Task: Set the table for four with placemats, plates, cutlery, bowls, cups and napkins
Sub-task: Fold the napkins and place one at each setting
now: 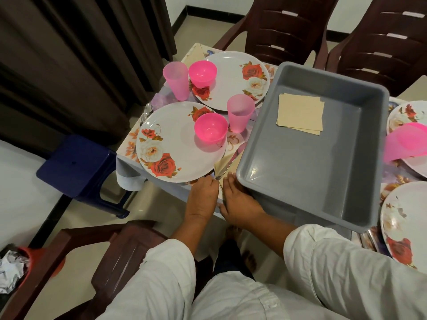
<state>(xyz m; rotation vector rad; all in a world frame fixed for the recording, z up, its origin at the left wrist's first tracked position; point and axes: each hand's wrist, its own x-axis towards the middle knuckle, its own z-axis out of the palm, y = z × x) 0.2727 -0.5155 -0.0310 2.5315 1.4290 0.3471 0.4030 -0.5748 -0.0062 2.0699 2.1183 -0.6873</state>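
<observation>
My left hand (203,195) pinches the handle end of a table knife (227,166) that lies on a beige napkin (225,163) beside the near floral plate (178,144). My right hand (238,199) rests flat on the napkin's near edge, fingers apart, against the grey tray (307,158). A pink bowl (210,130) sits on that plate, with a pink cup (239,113) behind it. The far plate (233,79) carries another pink bowl (202,73), with a second cup (176,79) to its left. Beige napkins (300,114) lie in the tray.
A spoon and fork (145,114) lie left of the near plate. Two more floral plates (403,225) and a pink bowl (406,144) sit at the right edge. Brown plastic chairs (286,26) surround the table. A blue stool (78,165) stands at the left by a dark curtain.
</observation>
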